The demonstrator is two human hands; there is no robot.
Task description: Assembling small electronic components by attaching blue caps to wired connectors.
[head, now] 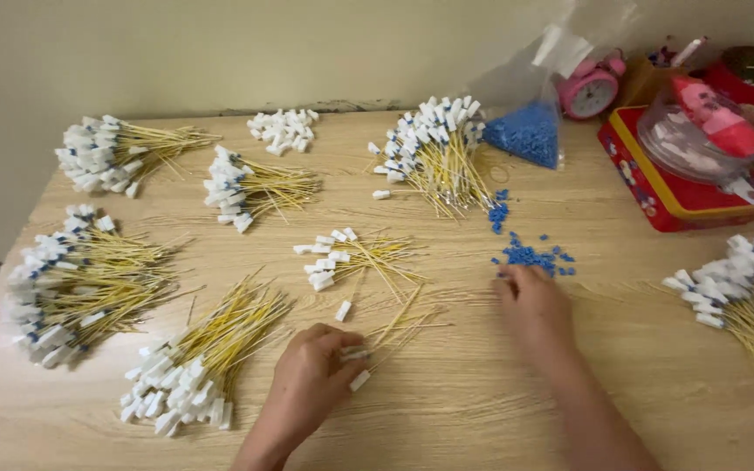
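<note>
Yellow wires (394, 327): left hand (311, 379) pinches a few white-capped ones, right hand (534, 305) fingers spread on blue beads (530, 255); some piles look blue-fitted, several still plain.

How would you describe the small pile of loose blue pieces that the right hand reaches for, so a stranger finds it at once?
Start at the clear plastic bag of blue pieces at the back of the wooden table, beside the pink alarm clock. Come toward the right hand; the loose blue pieces lie scattered at its fingertips. Unlike the yellow wire bundles around, they are tiny, wireless and unbagged.
</note>
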